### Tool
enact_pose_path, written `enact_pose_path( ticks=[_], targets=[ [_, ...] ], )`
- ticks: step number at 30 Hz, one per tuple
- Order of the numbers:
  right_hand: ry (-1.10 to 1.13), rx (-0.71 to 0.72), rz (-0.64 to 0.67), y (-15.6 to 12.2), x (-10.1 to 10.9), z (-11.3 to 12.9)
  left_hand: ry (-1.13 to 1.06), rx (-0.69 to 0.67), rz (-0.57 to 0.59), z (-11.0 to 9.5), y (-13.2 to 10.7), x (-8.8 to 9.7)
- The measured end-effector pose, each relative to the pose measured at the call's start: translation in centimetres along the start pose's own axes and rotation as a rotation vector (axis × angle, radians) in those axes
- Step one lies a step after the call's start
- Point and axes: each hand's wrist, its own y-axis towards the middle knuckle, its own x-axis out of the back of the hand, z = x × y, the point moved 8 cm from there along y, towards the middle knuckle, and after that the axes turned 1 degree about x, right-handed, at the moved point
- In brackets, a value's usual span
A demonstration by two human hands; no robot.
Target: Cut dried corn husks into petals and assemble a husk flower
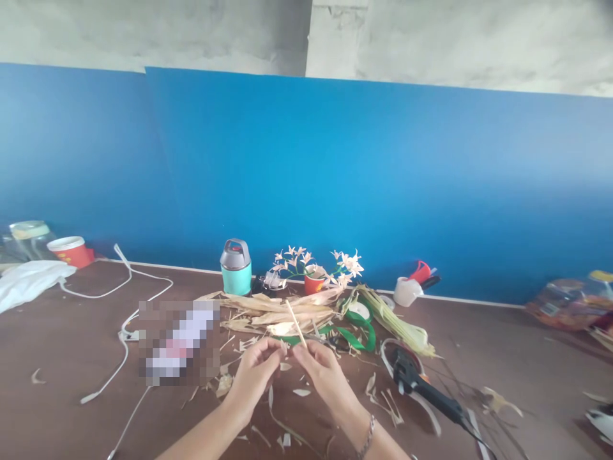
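A thin pale stick (295, 321) points up and to the left, its lower end pinched between the fingers of my right hand (328, 377). Close beside it, my left hand (255, 374) has thumb and fingers pressed together; what they hold, if anything, is too small to make out. Just beyond both hands lies a heap of dried husks (258, 313). A roll of green tape (368, 335) sits at the right of the heap. Husk scraps (301, 392) are scattered on the table under and around my hands.
Artificial flowers (347, 265) stand by an orange cup (313, 281), near a turquoise flask (236, 275). A green stalk bundle (397, 319) and a black-handled corded tool (426, 390) lie to the right. White cables (125, 348) run across the brown table's left side, beside a blurred-out object (179, 342).
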Motion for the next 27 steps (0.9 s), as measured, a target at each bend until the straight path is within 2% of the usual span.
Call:
enact_pose_path(
  ticks=[3, 6, 11, 14, 20, 27],
  targets=[
    [0.116, 0.02, 0.044, -0.1, -0.3, 0.2, -0.033, 0.002, 0.005, -0.1, 0.0, 0.0],
    [0.064, 0.101, 0.105, 0.1, -0.6, 0.5, -0.017, 0.024, 0.047, 0.0, 0.0, -0.5],
    [0.008, 0.112, -0.052, 0.4, 0.6, 0.6, -0.031, 0.057, 0.1, 0.7, 0.2, -1.0],
    [0.093, 0.061, -0.05, 0.2, 0.5, 0.5, -0.072, 0.072, 0.102, 1.0, 0.3, -0.9],
    [0.146, -0.012, 0.019, -0.2, 0.1, 0.1, -0.123, 0.029, 0.039, 0.9, 0.5, 0.0],
    [-0.017, 0.071, 0.221, -0.5, -2.0, 1.0, -0.104, -0.004, 0.011, 0.3, 0.5, 0.5]
  ],
)
